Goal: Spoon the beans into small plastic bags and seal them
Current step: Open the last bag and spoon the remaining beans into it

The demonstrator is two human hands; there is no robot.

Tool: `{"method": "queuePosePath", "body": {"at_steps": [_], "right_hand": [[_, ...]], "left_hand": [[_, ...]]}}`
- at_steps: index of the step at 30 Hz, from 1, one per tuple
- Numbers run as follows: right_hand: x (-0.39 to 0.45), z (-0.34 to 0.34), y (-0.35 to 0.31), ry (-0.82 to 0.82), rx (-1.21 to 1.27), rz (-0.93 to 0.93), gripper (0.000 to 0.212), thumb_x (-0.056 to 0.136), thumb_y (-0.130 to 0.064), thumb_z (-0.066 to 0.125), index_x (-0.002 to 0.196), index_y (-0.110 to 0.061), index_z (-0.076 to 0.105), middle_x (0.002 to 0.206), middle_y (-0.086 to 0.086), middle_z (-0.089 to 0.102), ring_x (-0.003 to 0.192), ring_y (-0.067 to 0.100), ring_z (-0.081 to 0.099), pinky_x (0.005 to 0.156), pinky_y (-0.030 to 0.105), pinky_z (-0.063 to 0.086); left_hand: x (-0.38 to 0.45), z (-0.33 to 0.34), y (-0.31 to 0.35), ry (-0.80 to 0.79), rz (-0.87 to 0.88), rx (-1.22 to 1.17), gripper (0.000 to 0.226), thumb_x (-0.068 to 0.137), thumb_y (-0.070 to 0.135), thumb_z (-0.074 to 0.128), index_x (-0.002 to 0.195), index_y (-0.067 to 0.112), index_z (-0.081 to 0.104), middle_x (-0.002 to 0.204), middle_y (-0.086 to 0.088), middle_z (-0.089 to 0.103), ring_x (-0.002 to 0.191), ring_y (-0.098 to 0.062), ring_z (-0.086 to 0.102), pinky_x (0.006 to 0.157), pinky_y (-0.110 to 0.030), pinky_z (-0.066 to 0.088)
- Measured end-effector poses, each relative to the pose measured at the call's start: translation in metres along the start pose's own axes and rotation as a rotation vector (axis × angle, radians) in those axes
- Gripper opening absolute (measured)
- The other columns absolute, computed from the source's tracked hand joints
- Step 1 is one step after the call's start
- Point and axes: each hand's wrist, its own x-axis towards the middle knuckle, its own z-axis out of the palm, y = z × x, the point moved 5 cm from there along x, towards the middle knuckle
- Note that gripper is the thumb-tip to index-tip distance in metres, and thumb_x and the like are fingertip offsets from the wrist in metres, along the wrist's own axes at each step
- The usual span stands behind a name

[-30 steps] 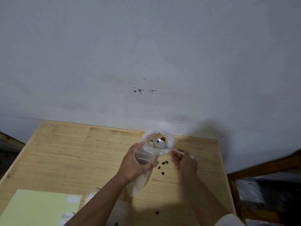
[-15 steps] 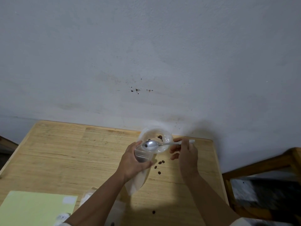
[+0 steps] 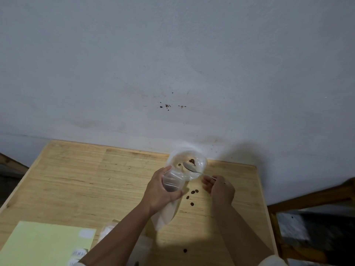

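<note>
Left hand (image 3: 161, 191) grips a clear plastic cup (image 3: 178, 175) wrapped with a plastic bag (image 3: 165, 214) above the desk (image 3: 76, 179). Right hand (image 3: 221, 187) pinches a spoon (image 3: 190, 167), bowl inside the cup's mouth. Loose beans (image 3: 193, 194) lie between the hands.

Legible text: none. Small white labels (image 3: 78, 253) at the near left edge, just beside the pale green sheet (image 3: 44, 244), carry dark printed marks, too blurred and too small to read. A blank white patch (image 3: 86, 233) sits on the sheet's far right corner, with no writing that can be made out.
</note>
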Motion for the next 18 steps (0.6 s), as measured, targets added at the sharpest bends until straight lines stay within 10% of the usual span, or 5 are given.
{"method": "queuePosePath", "body": {"at_steps": [18], "right_hand": [[0.009, 0.008, 0.017, 0.093, 0.263, 0.274, 0.021, 0.094, 0.002, 0.032, 0.096, 0.001, 0.053, 0.072, 0.016, 0.063, 0.062, 0.02, 0.063, 0.059, 0.023, 0.056]], "left_hand": [[0.0, 0.0, -0.002, -0.016, 0.003, -0.009, 0.1, 0.049, 0.053, 0.084, 0.137, 0.03, 0.04, 0.135, 0.011, 0.041, 0.116, -0.009, 0.048, 0.092, -0.024, 0.046]]}}
